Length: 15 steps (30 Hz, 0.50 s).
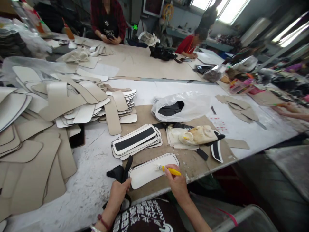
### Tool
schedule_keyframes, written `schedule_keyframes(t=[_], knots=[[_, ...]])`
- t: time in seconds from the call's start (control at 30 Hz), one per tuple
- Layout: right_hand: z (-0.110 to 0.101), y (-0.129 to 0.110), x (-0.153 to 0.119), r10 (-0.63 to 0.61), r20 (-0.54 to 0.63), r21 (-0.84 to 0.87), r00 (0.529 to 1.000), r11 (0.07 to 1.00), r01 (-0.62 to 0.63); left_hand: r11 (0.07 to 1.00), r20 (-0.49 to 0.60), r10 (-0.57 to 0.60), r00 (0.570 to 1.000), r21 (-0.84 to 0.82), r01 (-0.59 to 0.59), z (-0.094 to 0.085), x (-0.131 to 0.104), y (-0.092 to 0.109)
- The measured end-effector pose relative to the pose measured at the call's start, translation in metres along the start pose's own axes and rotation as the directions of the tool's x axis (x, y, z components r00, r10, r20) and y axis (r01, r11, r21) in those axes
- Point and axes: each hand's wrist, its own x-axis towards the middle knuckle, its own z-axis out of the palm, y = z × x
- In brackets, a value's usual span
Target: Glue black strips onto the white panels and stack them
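My right hand grips a brush with a yellow handle. Its bristles touch the top of a white, round-cornered panel, which lies on a small stack of similar panels. At that panel's left end is my left hand, its fingers closed around black strips, with fingertips against the panel's edge. Just behind lies another stack of white panels, the top one bearing a black strip. To the right, a glue-crusted, cream-coloured container lies on some pale sheets.
Beige and white cut pieces are heaped at the left. A clear plastic bag with black pieces sits behind the container. Brown board covers part of the white table. Beyond are a person in plaid and one in red.
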Motion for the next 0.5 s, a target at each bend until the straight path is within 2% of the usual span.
schedule_keyframes(t=[0.1,0.2,0.5], knots=[[-0.014,0.010,0.008,-0.150,-0.071,-0.140,0.986,0.980,0.139,0.999,-0.006,-0.013,1.000,0.029,0.013,0.000,0.002,-0.001],[-0.025,0.015,0.016,-0.252,-0.110,-0.218,0.961,0.950,0.224,0.997,-0.001,-0.033,0.999,0.067,0.033,0.000,0.003,-0.002],[-0.043,0.015,0.017,-0.407,-0.127,-0.310,0.905,0.883,0.354,0.997,0.009,-0.002,1.000,0.074,0.001,0.002,0.001,-0.007]])
